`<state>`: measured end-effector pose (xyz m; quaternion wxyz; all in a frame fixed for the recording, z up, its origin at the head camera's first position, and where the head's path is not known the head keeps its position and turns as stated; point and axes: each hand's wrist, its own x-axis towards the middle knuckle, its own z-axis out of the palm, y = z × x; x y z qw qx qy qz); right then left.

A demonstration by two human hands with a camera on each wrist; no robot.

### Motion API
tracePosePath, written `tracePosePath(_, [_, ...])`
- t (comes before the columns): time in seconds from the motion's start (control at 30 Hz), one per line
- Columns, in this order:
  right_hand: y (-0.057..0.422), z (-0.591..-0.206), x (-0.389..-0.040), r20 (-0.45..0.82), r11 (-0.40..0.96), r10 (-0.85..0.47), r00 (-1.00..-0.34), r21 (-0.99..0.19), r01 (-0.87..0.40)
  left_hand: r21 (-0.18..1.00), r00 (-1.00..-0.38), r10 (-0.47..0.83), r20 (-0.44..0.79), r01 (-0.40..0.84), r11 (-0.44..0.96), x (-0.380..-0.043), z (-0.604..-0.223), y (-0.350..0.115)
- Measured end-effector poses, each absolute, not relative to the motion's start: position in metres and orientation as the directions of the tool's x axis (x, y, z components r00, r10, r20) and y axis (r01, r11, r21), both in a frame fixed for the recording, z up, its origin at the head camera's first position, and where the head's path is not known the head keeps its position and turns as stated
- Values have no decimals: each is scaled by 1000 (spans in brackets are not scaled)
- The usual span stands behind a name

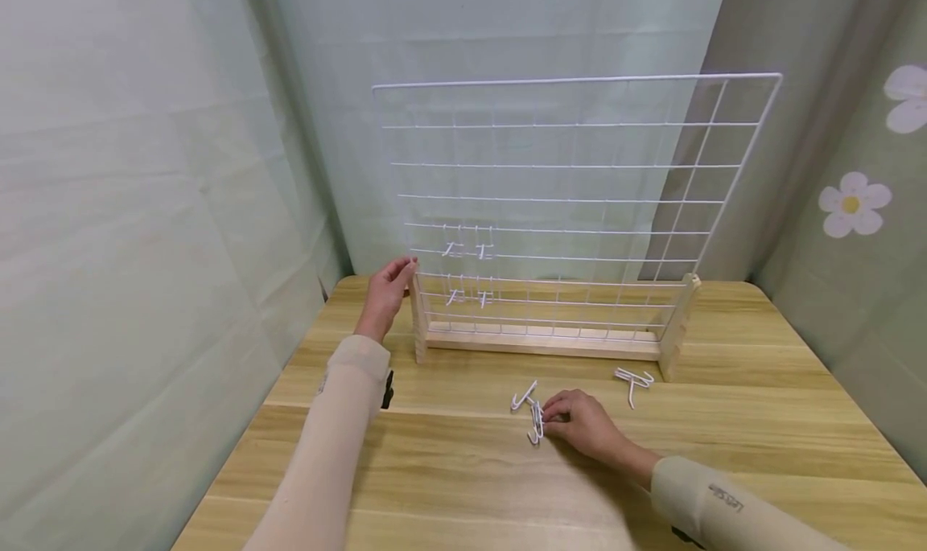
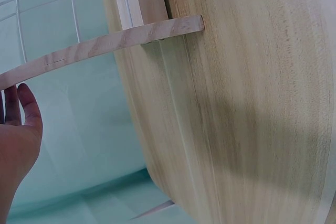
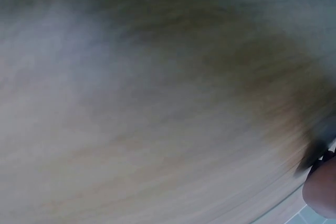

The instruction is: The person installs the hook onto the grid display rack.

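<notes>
A white wire grid panel (image 1: 579, 201) stands upright in a wooden base (image 1: 543, 341) on the table. My left hand (image 1: 387, 294) grips the top of the base's left end post (image 1: 420, 318); in the left wrist view its fingers (image 2: 31, 106) are up against this post (image 2: 131, 36). Several white wire hooks (image 1: 484, 298) hang on the grid's lower left. In front of the base, my right hand (image 1: 582, 426) pinches white wire hooks (image 1: 537, 422) low over the table, fingertips at their right side. Motion blurs the right wrist view.
Another white wire hook (image 1: 633, 380) lies on the wooden table (image 1: 434, 462), near the base's right end post (image 1: 678, 326). Pale green curtains (image 1: 181, 213) hang along the left and back, and a flowered curtain (image 1: 833, 269) hangs at the right.
</notes>
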<state>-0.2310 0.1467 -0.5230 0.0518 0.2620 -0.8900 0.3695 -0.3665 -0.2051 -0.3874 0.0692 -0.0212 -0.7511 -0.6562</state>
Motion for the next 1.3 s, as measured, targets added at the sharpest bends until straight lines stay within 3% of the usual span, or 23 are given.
tracePosePath(0.4, [145,-521,-230,301,578,-412,-860,-643,-502,990,-996,-39,77,72,118,-351,-368,-201])
tracePosePath(0.7, [145,-514,-230,282,542,-365,-888,-710,-448,986,-991,-63,115,106,126,-366,-386,-204])
tracePosePath(1.0, [147,-503,-230,301,556,-268,-915,-727,-402,984,-990,-57,127,119,135,-365,-386,-203])
tracePosePath(1.3, [148,-484,-234,318,617,-80,-945,-729,-297,984,-991,-55,122,113,136,-363,-386,-205])
